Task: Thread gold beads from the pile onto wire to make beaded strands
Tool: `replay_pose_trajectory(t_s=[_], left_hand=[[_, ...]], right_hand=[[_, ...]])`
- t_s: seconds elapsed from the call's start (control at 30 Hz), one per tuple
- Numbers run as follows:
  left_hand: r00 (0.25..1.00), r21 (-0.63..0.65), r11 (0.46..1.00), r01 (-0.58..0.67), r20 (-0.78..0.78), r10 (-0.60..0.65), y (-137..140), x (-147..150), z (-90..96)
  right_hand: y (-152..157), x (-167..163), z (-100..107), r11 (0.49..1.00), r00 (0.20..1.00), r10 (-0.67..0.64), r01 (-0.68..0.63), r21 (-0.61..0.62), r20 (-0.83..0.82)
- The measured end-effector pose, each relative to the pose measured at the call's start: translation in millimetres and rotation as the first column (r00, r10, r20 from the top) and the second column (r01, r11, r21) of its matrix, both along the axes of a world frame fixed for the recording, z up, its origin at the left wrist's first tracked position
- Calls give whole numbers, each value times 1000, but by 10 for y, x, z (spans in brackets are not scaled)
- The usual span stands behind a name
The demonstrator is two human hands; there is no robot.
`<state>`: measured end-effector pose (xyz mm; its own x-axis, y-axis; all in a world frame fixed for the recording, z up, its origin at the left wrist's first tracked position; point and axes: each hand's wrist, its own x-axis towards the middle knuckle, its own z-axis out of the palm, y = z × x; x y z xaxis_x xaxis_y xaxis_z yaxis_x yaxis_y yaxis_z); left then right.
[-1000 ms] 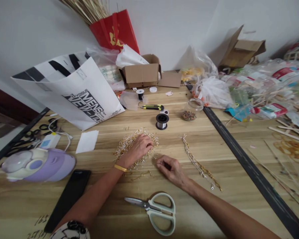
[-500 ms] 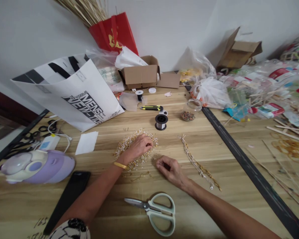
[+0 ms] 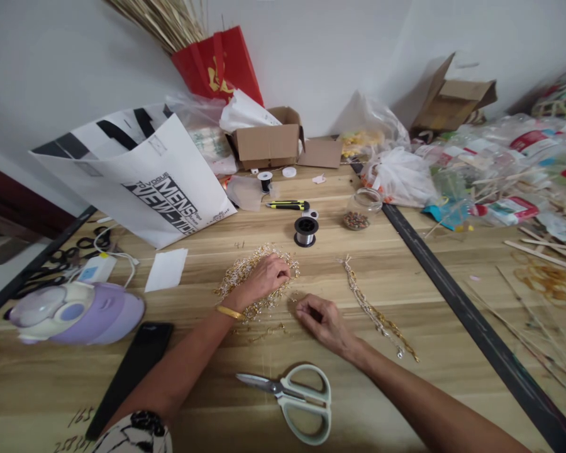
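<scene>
My left hand (image 3: 270, 275) rests over a pile of small gold and clear beads (image 3: 236, 277), its thumb and fingers pinched together at the pile's right side. What lies between those fingertips is too small to make out. Just right of the pile, my right hand (image 3: 324, 319) is curled near the tabletop with thumb and forefinger pinched. Something tiny and gold shows by its fingertips, but I cannot tell what it is. A short gold chain (image 3: 268, 333) lies below the pile. To the right lie silver and gold beaded strands (image 3: 375, 311), joined at the top.
Scissors with pale green handles (image 3: 306, 402) lie in front. Behind the beads are a wire spool (image 3: 305, 233), a yellow-black cutter (image 3: 287, 205) and a glass jar of beads (image 3: 361, 211). A white bag (image 3: 136, 176) and a purple bottle (image 3: 85, 314) stand left; a phone (image 3: 132, 371) lies nearby.
Both hands keep nearly the same place and pinched shape. The whole view has shifted very slightly; nothing on the table has visibly moved.
</scene>
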<state>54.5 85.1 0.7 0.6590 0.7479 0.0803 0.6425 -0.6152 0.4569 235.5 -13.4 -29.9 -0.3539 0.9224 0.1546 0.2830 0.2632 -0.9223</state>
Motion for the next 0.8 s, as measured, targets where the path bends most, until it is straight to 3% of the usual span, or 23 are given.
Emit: replay_pose_trajectory(t_s=[0.47,0.8], left_hand=[[999,44,999,-9,-36,11,-39,32,26],[998,80,995,67,-25,-65,-46,26,5]], right_hand=[[9,6,6,1000,1000,6,-6,-7,7],[12,3,7,1000,1000,8,-8,-13,2]])
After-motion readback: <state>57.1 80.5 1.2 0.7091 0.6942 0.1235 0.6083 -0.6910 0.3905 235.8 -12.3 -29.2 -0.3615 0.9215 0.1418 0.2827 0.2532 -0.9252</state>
